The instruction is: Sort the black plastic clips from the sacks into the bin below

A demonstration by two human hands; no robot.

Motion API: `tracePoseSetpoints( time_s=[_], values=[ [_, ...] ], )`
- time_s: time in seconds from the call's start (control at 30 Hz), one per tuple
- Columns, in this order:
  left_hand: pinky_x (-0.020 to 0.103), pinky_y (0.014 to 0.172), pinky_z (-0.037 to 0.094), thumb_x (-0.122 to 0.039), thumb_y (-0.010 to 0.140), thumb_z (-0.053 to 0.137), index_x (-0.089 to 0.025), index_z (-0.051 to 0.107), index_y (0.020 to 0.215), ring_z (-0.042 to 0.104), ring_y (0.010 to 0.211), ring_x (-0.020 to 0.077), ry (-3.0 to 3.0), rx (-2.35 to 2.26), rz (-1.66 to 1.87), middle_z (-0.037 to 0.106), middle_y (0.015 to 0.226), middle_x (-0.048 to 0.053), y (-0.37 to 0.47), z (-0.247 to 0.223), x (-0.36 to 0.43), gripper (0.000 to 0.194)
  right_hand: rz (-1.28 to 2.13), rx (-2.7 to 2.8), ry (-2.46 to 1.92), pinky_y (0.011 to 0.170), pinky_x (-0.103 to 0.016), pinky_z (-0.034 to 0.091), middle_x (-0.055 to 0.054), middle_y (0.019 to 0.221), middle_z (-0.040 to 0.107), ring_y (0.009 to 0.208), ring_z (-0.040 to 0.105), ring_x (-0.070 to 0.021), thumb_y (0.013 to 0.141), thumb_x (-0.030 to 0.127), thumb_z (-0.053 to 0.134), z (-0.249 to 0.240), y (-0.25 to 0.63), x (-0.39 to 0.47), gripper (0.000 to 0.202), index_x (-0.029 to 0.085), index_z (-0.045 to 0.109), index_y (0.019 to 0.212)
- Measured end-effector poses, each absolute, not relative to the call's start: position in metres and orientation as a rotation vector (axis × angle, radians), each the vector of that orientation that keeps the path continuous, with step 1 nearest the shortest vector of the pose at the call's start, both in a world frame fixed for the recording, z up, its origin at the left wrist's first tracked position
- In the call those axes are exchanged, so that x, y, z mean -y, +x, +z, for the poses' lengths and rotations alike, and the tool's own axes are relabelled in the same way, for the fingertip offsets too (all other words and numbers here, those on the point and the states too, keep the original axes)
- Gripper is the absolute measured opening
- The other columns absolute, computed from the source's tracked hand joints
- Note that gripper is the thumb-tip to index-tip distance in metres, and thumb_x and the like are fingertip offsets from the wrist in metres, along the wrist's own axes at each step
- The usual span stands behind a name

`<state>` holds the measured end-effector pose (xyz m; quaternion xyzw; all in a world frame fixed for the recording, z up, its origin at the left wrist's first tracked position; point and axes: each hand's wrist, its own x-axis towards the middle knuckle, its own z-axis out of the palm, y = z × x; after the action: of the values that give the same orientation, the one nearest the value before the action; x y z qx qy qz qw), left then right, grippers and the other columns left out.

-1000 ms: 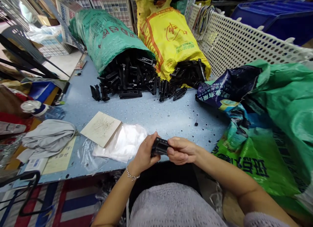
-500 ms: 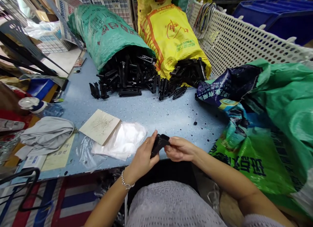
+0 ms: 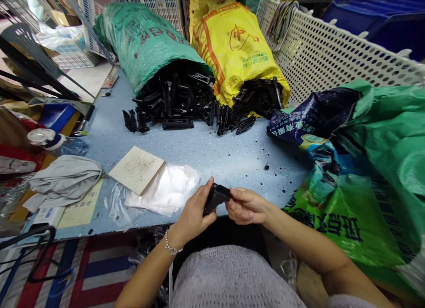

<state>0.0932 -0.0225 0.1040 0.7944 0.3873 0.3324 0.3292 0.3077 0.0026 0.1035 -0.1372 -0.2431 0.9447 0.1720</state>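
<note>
A black plastic part (image 3: pixel 215 197) is gripped between the thumb and fingers of my left hand (image 3: pixel 195 209), above the table's front edge. At the right end of that part, my right hand (image 3: pixel 247 205) is closed, its fingertips touching it; anything else in its fingers is too small to tell. Many similar black parts (image 3: pixel 175 98) spill from the mouth of a green sack (image 3: pixel 149 42) at the back. More of them lie at the opening of a yellow sack (image 3: pixel 239 42) beside it.
On the blue table (image 3: pixel 226 153), a square board (image 3: pixel 137 170) rests partly on white plastic film (image 3: pixel 172 190). A grey cloth (image 3: pixel 66 177) and a bottle (image 3: pixel 49 140) are at the left. Green sacks (image 3: pixel 392 135) fill the right side before a white perforated basket (image 3: pixel 338 55).
The black part has tilted slightly in my left hand, and my right hand's fingers have curled a little more. The whole view has shifted slightly.
</note>
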Motion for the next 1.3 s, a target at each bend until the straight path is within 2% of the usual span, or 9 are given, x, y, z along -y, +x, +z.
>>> tracePoseSetpoints(
  time_s=[0.17, 0.37, 0.6, 0.73, 0.83, 0.93, 1.03, 1.2, 1.3],
  values=[
    [0.037, 0.083, 0.052, -0.008, 0.08, 0.053, -0.03, 0.007, 0.157, 0.057, 0.094, 0.0205, 2.117, -0.965, 0.852, 0.054, 0.11, 0.008, 0.087, 0.102, 0.024, 0.092, 2.424, 0.869, -0.63, 0.035, -0.018, 0.02, 0.009, 0.045, 0.041, 0.036, 0.023, -0.0049, 0.087, 0.053, 0.063, 0.114, 0.303, 0.012, 0.038, 0.018, 0.054, 0.075],
    [0.044, 0.089, 0.052, -0.008, 0.082, 0.052, -0.029, 0.006, 0.157, 0.058, 0.103, 0.0244, 2.144, -1.133, 0.703, 0.055, 0.118, 0.012, 0.086, 0.11, 0.026, 0.09, 1.293, 1.68, -1.165, 0.059, -0.028, 0.041, -0.005, 0.069, 0.058, 0.067, 0.051, -0.0163, 0.085, 0.047, 0.067, 0.125, 0.312, 0.003, 0.03, 0.02, 0.062, 0.073],
    [0.045, 0.094, 0.052, -0.01, 0.082, 0.055, -0.03, 0.008, 0.155, 0.059, 0.113, 0.0253, 2.091, -1.102, 0.889, 0.053, 0.13, 0.014, 0.087, 0.102, 0.024, 0.089, 2.214, 1.372, -0.776, 0.045, -0.024, 0.039, -0.003, 0.062, 0.06, 0.044, 0.048, -0.0102, 0.094, 0.072, 0.026, 0.107, 0.308, -0.007, 0.065, 0.015, 0.057, 0.086],
    [0.046, 0.101, 0.048, -0.014, 0.089, 0.052, -0.03, 0.021, 0.149, 0.057, 0.12, 0.0243, 1.914, -1.188, 0.861, 0.05, 0.137, 0.013, 0.091, 0.1, 0.025, 0.07, 1.692, 1.646, -1.048, 0.06, -0.025, 0.043, -0.003, 0.075, 0.06, 0.063, 0.054, -0.0122, 0.095, 0.058, 0.047, 0.116, 0.307, -0.008, 0.041, 0.018, 0.057, 0.089],
    [0.048, 0.106, 0.044, -0.023, 0.093, 0.052, -0.027, 0.019, 0.149, 0.051, 0.128, 0.0261, 1.762, -1.236, 0.777, 0.046, 0.142, 0.015, 0.097, 0.102, 0.027, 0.065, 1.244, 1.785, -1.19, 0.065, -0.027, 0.042, -0.003, 0.076, 0.056, 0.07, 0.05, -0.0147, 0.093, 0.054, 0.051, 0.116, 0.302, -0.009, 0.037, 0.02, 0.057, 0.08],
    [0.048, 0.106, 0.043, -0.029, 0.093, 0.054, -0.023, 0.015, 0.149, 0.049, 0.131, 0.028, 1.714, -1.19, 0.763, 0.041, 0.144, 0.018, 0.101, 0.101, 0.027, 0.069, 1.507, 1.601, -1.142, 0.05, -0.025, 0.036, 0.003, 0.057, 0.043, 0.051, 0.039, -0.0117, 0.097, 0.058, 0.037, 0.103, 0.295, -0.014, 0.047, 0.021, 0.049, 0.07],
    [0.045, 0.095, 0.052, -0.032, 0.094, 0.052, -0.023, 0.018, 0.147, 0.061, 0.11, 0.0238, 1.59, -1.188, 0.81, 0.046, 0.135, 0.017, 0.099, 0.098, 0.024, 0.063, 1.888, 1.477, -1.025, 0.041, -0.024, 0.03, 0.007, 0.048, 0.035, 0.039, 0.027, -0.0099, 0.099, 0.058, 0.023, 0.095, 0.294, -0.024, 0.053, 0.021, 0.046, 0.07],
    [0.035, 0.071, 0.058, -0.038, 0.095, 0.049, -0.026, 0.021, 0.146, 0.063, 0.076, 0.0143, 1.39, -1.207, 0.794, 0.052, 0.119, 0.01, 0.095, 0.098, 0.02, 0.059, 1.226, 1.86, -1.122, 0.058, -0.023, 0.04, -0.006, 0.083, 0.062, 0.074, 0.052, -0.016, 0.089, 0.051, 0.06, 0.108, 0.299, -0.035, 0.032, 0.019, 0.062, 0.086],
    [0.037, 0.078, 0.057, -0.036, 0.094, 0.049, -0.026, 0.02, 0.146, 0.064, 0.084, 0.016, 1.45, -1.239, 0.842, 0.051, 0.128, 0.013, 0.096, 0.095, 0.021, 0.06, 1.251, 1.874, -1.071, 0.05, -0.023, 0.036, -0.002, 0.069, 0.057, 0.063, 0.048, -0.0144, 0.092, 0.055, 0.051, 0.108, 0.294, -0.036, 0.043, 0.017, 0.063, 0.077]
  ],
)
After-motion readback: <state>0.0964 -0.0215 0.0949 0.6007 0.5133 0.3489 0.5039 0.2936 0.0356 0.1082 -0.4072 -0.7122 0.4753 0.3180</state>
